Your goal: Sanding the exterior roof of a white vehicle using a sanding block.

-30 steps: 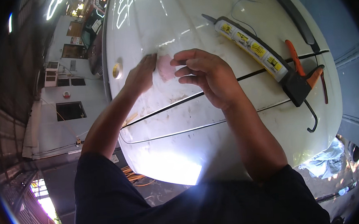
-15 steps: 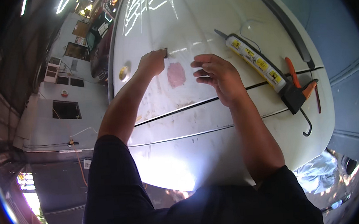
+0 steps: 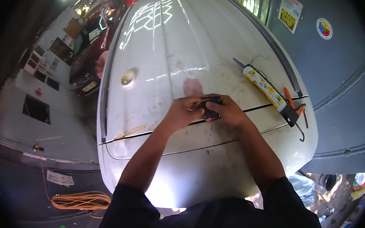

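Both of my hands are together over the rear edge of a white vehicle roof [image 3: 155, 90]. Between them is a small dark piece of sandpaper [image 3: 211, 112], seemingly folded. My left hand [image 3: 181, 114] pinches its left side with the fingertips. On the other side, my right hand [image 3: 232, 111] has its thumb across the dark face and its fingers curled behind. Just beyond the hands shows a pink filler patch [image 3: 192, 87], its near part hidden by my fingers. Dusty smudges surround the patch.
A caulking gun [image 3: 269, 91] with a cartridge lies on the roof at right. A tape roll [image 3: 125, 83] sits at left, with a thin yellowish strip [image 3: 133, 130] near the seam. Coiled orange cord [image 3: 80, 201] hangs lower left; a dark red car [image 3: 87, 59] stands beyond.
My left hand has come back from beside the patch and met my right hand, which has closed on the sandpaper. The view has shifted, showing more of the roof and walls.
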The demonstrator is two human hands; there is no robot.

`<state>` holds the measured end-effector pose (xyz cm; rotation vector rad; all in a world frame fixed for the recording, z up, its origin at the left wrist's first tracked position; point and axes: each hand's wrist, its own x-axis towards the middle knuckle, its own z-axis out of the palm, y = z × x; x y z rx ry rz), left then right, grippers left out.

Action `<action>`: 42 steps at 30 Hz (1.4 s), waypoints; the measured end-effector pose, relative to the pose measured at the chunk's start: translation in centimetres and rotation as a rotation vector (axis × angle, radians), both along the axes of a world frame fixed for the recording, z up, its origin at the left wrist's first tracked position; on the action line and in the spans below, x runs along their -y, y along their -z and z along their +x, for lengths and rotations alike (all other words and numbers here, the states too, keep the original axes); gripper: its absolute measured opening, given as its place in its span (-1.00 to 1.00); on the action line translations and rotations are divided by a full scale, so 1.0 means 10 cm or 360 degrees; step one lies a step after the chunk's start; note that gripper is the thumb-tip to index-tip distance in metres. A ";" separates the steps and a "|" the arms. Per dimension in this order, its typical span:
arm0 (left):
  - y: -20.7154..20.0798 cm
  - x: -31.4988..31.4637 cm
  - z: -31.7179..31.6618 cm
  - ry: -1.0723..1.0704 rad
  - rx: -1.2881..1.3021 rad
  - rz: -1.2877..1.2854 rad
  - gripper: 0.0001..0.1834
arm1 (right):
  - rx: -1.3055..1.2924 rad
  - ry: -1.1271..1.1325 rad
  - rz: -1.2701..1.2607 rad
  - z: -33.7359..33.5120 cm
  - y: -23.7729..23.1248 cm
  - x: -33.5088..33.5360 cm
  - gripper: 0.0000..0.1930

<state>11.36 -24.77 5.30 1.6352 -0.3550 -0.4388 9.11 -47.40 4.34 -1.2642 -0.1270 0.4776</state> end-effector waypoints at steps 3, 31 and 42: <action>0.07 -0.37 0.40 0.0005 0.0972 0.0690 -0.45 | -0.0167 0.0350 -0.0064 0.01 -0.16 -0.03 -0.60; 0.74 -1.01 1.93 -0.0629 0.1018 0.1533 -0.30 | 0.1964 -0.0281 -0.3171 1.43 0.11 -1.32 -0.67; 0.78 -1.09 1.90 -0.0644 0.0928 0.1459 -0.30 | 0.2023 -0.0494 -0.3157 1.26 0.15 -1.34 -0.71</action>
